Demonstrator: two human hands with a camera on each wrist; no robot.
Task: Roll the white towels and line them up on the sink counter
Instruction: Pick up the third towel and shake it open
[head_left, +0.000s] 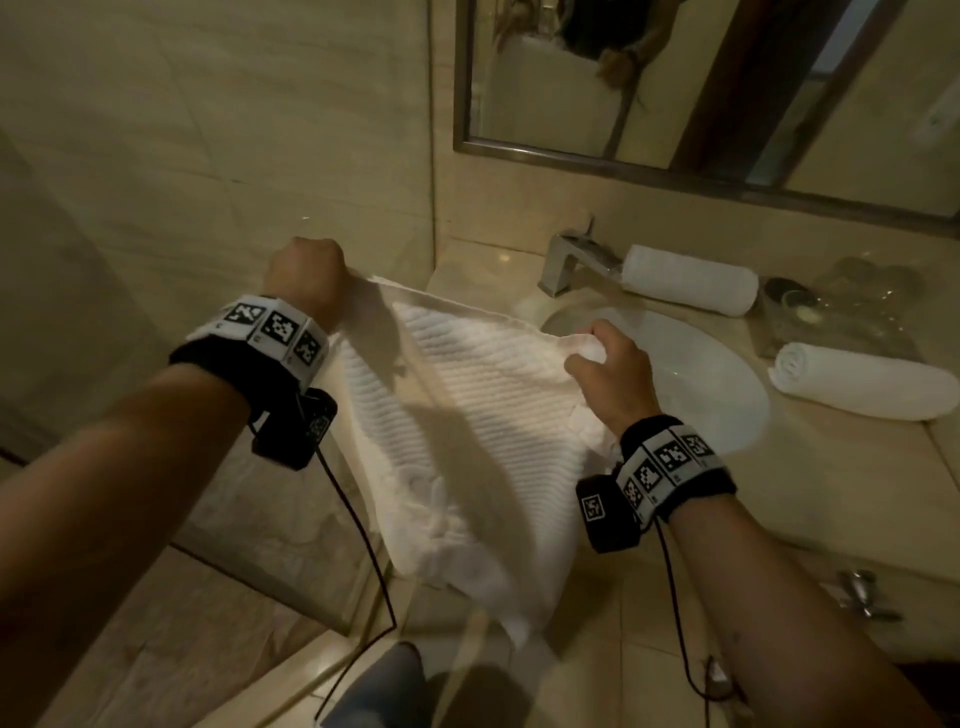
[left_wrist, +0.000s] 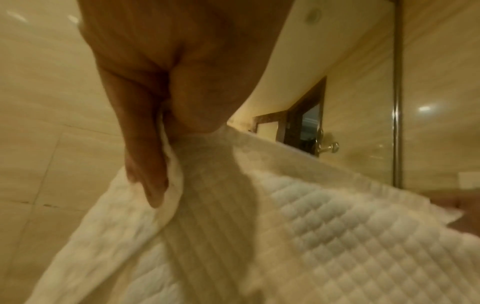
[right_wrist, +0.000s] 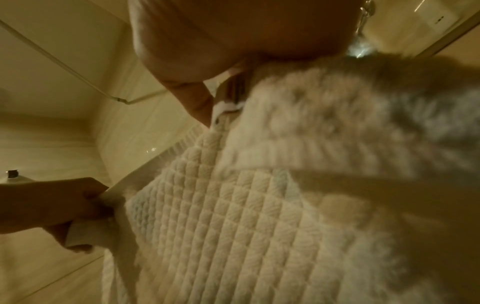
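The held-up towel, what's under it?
Under the unrolled towel show floor tiles and a blue-clad knee; whatever lies directly beneath the cloth is hidden.

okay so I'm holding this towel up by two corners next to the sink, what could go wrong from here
The unrolled towel, held by your left hand and right hand, hangs near the floor, so its bottom edge might drag. Swinging it onto the counter could dip it into the basin or knock the two rolled towels out of line.
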